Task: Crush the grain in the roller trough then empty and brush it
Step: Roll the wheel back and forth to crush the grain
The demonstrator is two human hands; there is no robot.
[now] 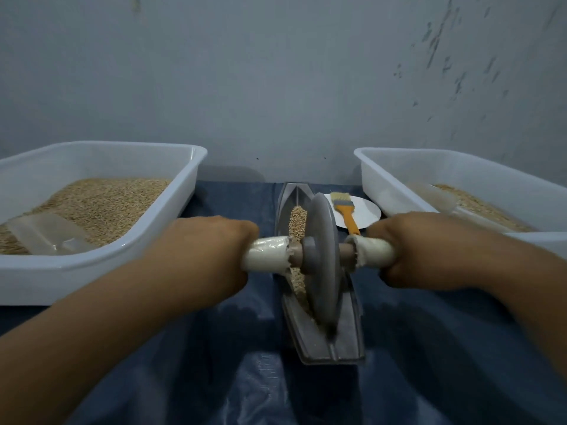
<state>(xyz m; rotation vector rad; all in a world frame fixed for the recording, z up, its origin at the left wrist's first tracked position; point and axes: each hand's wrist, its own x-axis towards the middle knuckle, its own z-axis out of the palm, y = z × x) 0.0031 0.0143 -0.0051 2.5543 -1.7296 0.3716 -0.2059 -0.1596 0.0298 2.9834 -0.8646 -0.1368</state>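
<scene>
**Crushing under way, trough not yet emptied**

While both hands grip the axle, the roller wheel (pixel 322 265) stands on edge in the grey roller trough (pixel 349 338), which lies lengthwise down the middle of the worktop (pixel 184 378), its far tip pointing at the wall. The left hand (pixel 202 256) has its fingers curled round the white-wrapped left handle (pixel 267 254); the right hand (pixel 429 250) wraps the right handle (pixel 374 251) the same way. Fingertips are hidden beneath the handles, so how tightly they press cannot be told.

The grain (pixel 298 222) lies in the trough's groove, a whole-looking heap beyond the wheel and a paler streak on the near side, left of the disc. That suggests the crushing step is in hand and not finished, since many kernels at the far end look intact.

The next move probably calls for an even push from both hands, keeping the disc upright in the groove so it rolls over the far heap without riding up the trough wall or spilling kernels onto the blue sheet.

Emptying and brushing are yet to come. The orange-handled brush (pixel 345 211) rests on a white plate (pixel 368 214) just right of the trough's far end. A white tub (pixel 101 262) of grain sits at the left edge of the worktop, and a second tub (pixel 377 191) at the right edge holds paler material, likely the place for tipping out.
</scene>
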